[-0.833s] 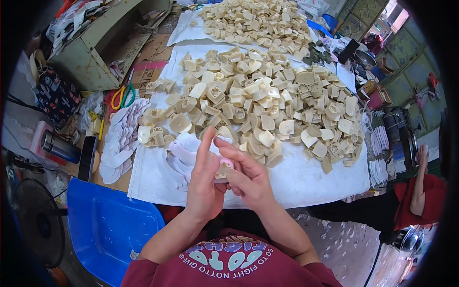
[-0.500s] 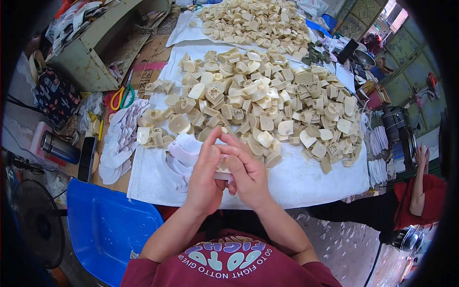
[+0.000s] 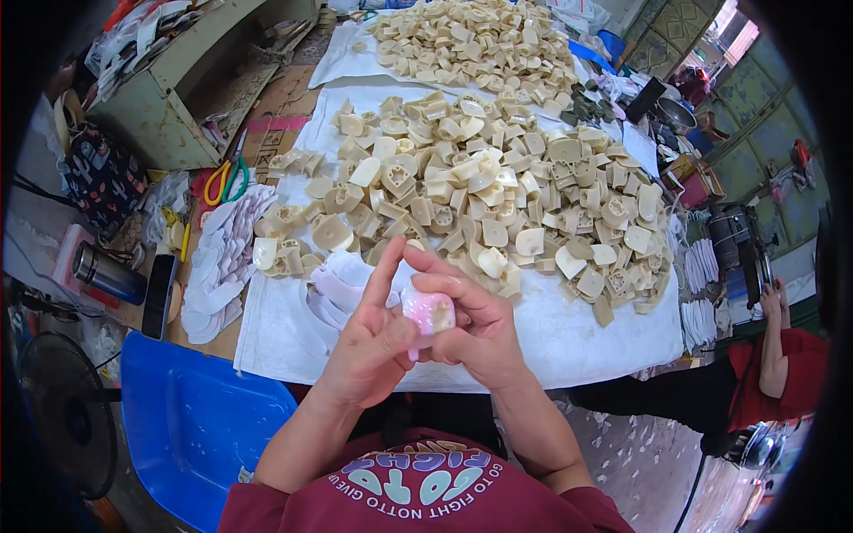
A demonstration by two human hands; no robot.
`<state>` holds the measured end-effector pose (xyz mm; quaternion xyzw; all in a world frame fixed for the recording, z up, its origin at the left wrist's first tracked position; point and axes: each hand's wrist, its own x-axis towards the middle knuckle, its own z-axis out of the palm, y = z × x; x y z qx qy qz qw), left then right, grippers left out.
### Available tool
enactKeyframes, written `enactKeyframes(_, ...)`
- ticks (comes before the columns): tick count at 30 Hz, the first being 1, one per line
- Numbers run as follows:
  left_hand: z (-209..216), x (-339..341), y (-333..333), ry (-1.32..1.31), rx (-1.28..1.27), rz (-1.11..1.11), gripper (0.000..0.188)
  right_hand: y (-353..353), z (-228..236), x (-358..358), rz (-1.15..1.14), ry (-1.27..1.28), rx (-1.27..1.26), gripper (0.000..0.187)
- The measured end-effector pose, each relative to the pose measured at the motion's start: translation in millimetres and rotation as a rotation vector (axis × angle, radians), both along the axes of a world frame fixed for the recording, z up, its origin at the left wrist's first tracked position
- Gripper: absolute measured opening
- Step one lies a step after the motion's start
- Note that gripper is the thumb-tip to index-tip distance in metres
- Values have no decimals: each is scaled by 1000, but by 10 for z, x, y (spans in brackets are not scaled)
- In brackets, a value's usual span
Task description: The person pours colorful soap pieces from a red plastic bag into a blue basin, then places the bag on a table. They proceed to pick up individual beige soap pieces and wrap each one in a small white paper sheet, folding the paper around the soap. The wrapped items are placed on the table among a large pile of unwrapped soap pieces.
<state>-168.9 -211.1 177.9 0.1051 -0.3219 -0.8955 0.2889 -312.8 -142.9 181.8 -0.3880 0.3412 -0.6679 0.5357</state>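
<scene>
In front of my body, both hands hold one small cream block with a glossy pink and white cover (image 3: 429, 313) over it. My right hand (image 3: 480, 333) grips it between thumb and bent fingers. The thumb of my left hand (image 3: 369, 346) presses on its left side, while the left forefinger points up and away from it. A pink flap hangs below the block. Just left of my hands, thin white and pinkish curved pieces (image 3: 330, 298) lie in a loose stack. Beyond my fingertips spreads a heap of cream moulded blocks (image 3: 498, 186).
A white cloth (image 3: 577, 346) covers the table. Layered white cutouts (image 3: 213, 275), scissors (image 3: 228, 178), a phone (image 3: 160, 296) and a steel flask (image 3: 108, 274) lie along the left. A blue tub (image 3: 200, 426) stands lower left. Another person (image 3: 773, 373) is at the far right.
The block has been turned and lifted clear of my fingers, so its pink cover shows. My hands have drawn apart slightly, and the left thumb now presses the block's side.
</scene>
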Motion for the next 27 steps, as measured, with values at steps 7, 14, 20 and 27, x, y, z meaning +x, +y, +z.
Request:
enactKeyframes(7,-49,-33,31,25,-66,39,99,8,-16,-36,105,-190,71,28)
enactKeyframes(14,-20,-62,25,28,-51,70,103,-15,-12,0,43,-182,122,23)
enactKeyframes(20,-35,-50,-220,-152,-1025,251,94,-96,-126,-40,-130,-247,227,33)
enactKeyframes(27,50,2,-382,-422,-1699,276,76,77,-199,-291,80,-163,372,32)
